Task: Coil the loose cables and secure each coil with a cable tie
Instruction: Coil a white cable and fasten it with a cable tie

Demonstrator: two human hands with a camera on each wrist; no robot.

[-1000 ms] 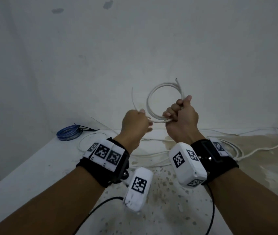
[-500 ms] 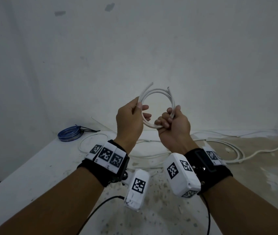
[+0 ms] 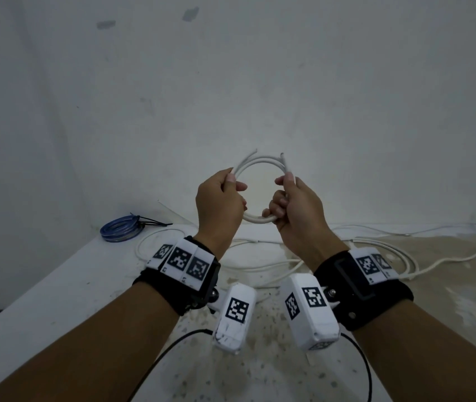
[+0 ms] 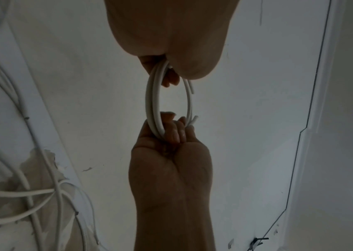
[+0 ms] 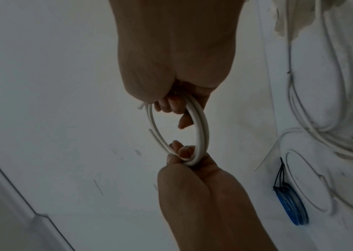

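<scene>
Where head view hides: curled fingers (image 4: 174,131)

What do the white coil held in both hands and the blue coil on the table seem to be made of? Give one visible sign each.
White coil: probably matte plastic-sheathed cable; it bends smoothly into loops without kinking.
Blue coil: likely glossy, translucent plastic-coated wire; it shows bright highlights. The black ties binding it look like thin plastic, though too small to confirm.
</scene>
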